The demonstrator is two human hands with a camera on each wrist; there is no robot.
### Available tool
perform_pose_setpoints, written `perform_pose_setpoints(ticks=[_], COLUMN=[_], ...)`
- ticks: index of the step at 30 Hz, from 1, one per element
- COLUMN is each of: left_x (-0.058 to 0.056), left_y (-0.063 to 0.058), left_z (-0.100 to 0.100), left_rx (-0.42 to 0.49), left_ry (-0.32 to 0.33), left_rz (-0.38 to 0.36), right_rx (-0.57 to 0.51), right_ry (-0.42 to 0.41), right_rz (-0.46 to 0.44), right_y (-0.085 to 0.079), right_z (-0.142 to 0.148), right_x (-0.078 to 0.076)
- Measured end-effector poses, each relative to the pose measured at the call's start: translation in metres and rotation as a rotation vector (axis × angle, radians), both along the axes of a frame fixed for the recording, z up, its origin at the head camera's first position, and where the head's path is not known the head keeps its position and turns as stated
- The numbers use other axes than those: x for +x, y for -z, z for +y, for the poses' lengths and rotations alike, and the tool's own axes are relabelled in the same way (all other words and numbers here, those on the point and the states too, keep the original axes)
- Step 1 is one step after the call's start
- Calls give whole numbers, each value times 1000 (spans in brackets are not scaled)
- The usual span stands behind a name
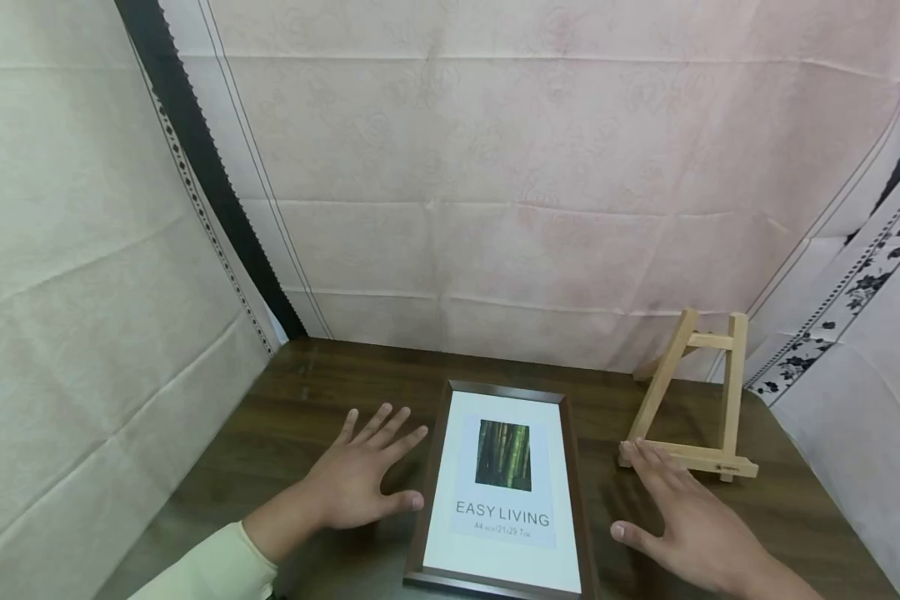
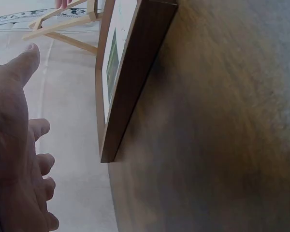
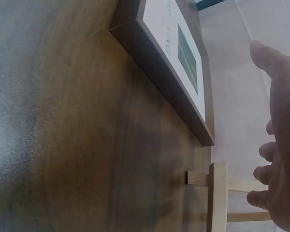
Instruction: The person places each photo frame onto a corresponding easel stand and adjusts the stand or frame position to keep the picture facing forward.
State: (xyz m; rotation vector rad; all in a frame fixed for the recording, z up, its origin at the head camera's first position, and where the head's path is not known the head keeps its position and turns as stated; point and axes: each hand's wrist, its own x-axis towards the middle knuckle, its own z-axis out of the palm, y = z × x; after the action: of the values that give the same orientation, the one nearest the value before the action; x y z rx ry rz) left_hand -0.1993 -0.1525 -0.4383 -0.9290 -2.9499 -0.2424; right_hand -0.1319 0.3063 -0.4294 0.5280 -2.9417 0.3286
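Two bare hands are held well apart, palms down, one on each side of a rectangular dark-brown frame w/ a white insert (image 1: 504, 497). The frame is laid flat & face up on a dark-brown wood-grain table (image 1: 375, 375), approx. mid-table, short end twd the person. On the insert a small green-and-black bamboo print (image 1: 503, 454) is shown, w/ "EASY LIVING" & smaller A4 size text printed below.

The L hand (image 1: 356, 483) is placed just beside the frame's L edge, fingers spread & nothing gripped; a pale-green sleeve (image 1: 210, 567) is worn on that arm. The R hand (image 1: 690, 517) is extended w/ thumb out, nothing gripped; its fingertips are seen over the L end of the lower ledge of a pale, unpainted wooden easel (image 1: 732, 375). Whether the ledge is touched can't be told. The easel is stood upright at the table's far R, apart from the frame.

Behind, a pale pinkish cloth w/ fold creases (image 1: 495, 167) is hung; at R, a white cloth w/ black floral border (image 1: 862, 287) is seen.
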Motion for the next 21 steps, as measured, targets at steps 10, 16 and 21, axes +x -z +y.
perform_pose_setpoints(ticks=[10, 16, 21], left_x=[2, 4, 5], left_y=[15, 19, 23], left_z=[0, 0, 0], left_rx=[-14, -5, 7], left_ry=[-12, -11, -9], left_rz=[-30, -62, -88], right_rx=[-14, -15, -30], right_ry=[2, -1, -8], right_rz=[-26, -35, -60], right_y=[12, 19, 24], right_z=[-3, -4, -7], right_x=[1, 2, 1])
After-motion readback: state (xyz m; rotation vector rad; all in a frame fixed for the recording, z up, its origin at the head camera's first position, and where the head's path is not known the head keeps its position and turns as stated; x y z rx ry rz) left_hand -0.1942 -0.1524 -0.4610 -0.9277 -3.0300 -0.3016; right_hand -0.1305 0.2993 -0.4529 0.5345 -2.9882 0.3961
